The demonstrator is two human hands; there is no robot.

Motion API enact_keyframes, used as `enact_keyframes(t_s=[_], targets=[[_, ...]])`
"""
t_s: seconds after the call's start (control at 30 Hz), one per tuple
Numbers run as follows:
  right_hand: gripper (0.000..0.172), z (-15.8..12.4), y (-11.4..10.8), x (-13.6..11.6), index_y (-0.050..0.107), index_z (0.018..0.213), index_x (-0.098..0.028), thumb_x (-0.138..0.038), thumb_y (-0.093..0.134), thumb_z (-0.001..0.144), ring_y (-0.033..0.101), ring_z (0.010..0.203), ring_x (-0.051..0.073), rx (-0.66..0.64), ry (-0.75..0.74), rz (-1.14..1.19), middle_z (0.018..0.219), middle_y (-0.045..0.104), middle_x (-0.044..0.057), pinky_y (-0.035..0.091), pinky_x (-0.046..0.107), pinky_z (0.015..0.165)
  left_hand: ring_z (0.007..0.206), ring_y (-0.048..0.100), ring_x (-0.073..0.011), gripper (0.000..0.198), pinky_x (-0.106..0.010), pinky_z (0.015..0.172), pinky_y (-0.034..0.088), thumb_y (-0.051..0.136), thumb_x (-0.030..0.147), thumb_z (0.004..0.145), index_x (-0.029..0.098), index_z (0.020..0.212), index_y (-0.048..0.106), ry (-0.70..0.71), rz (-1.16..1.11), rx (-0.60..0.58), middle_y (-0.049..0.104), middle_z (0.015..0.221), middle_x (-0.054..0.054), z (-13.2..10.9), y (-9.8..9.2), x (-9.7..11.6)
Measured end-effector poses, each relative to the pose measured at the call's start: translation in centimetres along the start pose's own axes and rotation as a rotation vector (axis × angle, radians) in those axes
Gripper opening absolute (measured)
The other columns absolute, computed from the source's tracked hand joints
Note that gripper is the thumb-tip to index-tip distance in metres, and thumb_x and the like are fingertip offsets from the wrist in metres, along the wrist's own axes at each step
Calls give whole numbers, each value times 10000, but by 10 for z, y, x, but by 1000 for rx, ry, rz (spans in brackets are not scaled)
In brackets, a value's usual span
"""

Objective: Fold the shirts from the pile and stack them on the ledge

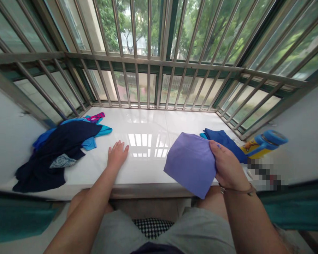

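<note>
A heap of clothes lies on the ledge at the person's left, a stack of clothes at the right, a bottle just right of that; window bars stand behind. Between heap and stack I see the left hand, then the cloth in the right hand

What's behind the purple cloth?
White ledge shows around it, with folded blue cloth beyond the right hand. Whatever the purple cloth directly covers can't be seen.

head-worn view, facing forward and down, close over white ledge, toward barred window
</note>
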State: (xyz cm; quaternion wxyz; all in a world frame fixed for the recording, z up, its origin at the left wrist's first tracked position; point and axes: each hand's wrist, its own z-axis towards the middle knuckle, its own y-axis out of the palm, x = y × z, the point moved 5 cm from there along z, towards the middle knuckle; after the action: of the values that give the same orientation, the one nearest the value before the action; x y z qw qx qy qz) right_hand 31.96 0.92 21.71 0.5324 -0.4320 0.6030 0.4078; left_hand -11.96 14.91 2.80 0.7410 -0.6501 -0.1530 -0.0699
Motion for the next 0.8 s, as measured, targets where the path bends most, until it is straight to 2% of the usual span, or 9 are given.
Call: enact_keyframes(t_s=[0.07, 0.17, 0.27, 0.33, 0.43, 0.57, 0.67, 0.73, 0.8], targets=[[568, -7, -13, 3, 808, 1126, -242, -721, 794, 822, 795, 959, 322, 63, -19, -43, 986, 837, 96, 653, 391, 768, 1616, 403, -341, 485, -647, 1339, 225, 434, 428, 1096, 166, 1417, 686, -52, -86, -5, 499, 1697, -178, -7, -7, 8], [604, -16, -11, 14, 803, 1208, -219, -724, 747, 881, 791, 1028, 316, 113, -57, -96, 1062, 844, 96, 657, 402, 843, 1409, 642, -321, 399, -569, 1276, 405, 448, 401, 1088, 199, 1245, 754, -95, -393, -41, 746, 1425, -145, -45, -18, 47], [612, -23, 13, 29, 785, 1262, -212, -718, 702, 929, 779, 1130, 319, 102, -74, -38, 1205, 829, 109, 654, 444, 956, 1367, 675, -293, 447, -501, 1216, 504, 538, 506, 1074, 237, 1394, 698, 333, -809, -182, 736, 1439, -112, -115, -36, 135], [608, -28, 35, 37, 760, 1317, -216, -703, 673, 965, 766, 1195, 318, 58, -57, 22, 1305, 800, 115, 635, 471, 1039, 1551, 502, -355, 844, -553, 1279, 435, 763, 577, 942, 243, 1655, 460, 634, -956, -336, 499, 1699, -155, -161, -50, 193], [630, -39, 61, 40, 690, 1454, -236, -698, 557, 1046, 712, 1325, 304, -75, -47, 62, 1466, 721, 114, 576, 495, 1154, 1582, 445, -409, 1257, -591, 1284, 425, 951, 568, 759, 249, 1747, 242, 660, -1144, -424, 413, 1743, -187, -186, -63, 237], [621, -60, 70, 24, 622, 1563, -280, -648, 369, 1132, 567, 1505, 270, -361, -161, -62, 1623, 594, 70, 465, 515, 1273, 1388, 647, -384, 697, -575, 1208, 514, 809, 549, 908, 225, 1497, 627, 424, -1241, -482, 696, 1480, -140, -177, -55, 235], [439, -72, 64, 9, 680, 1506, -353, -486, 488, 1134, 554, 1516, 284, -518, -371, -440, 1580, 636, 38, 434, 581, 1293, 1335, 681, -370, 583, -561, 1160, 555, 640, 610, 1003, 214, 1429, 681, 220, -1306, -498, 758, 1379, -123, -180, -45, 219], [413, -74, 55, 2, 685, 1495, -387, -374, 600, 1091, 498, 1559, 300, -520, -562, -696, 1592, 624, 25, 369, 631, 1320, 1335, 673, -359, 576, -527, 1147, 562, 608, 615, 1017, 222, 1431, 680, 233, -1296, -546, 759, 1380, -106, -189, -46, 214], [590, -72, 44, 2, 595, 1588, -373, -339, 727, 1014, 410, 1613, 327, -516, -698, -876, 1649, 566, 52, 257, 674, 1350, 1237, 707, -332, 460, -464, 1092, 581, 612, 546, 1029, 230, 1343, 726, 375, -1211, -687, 785, 1312, -87, -201, -54, 217]])
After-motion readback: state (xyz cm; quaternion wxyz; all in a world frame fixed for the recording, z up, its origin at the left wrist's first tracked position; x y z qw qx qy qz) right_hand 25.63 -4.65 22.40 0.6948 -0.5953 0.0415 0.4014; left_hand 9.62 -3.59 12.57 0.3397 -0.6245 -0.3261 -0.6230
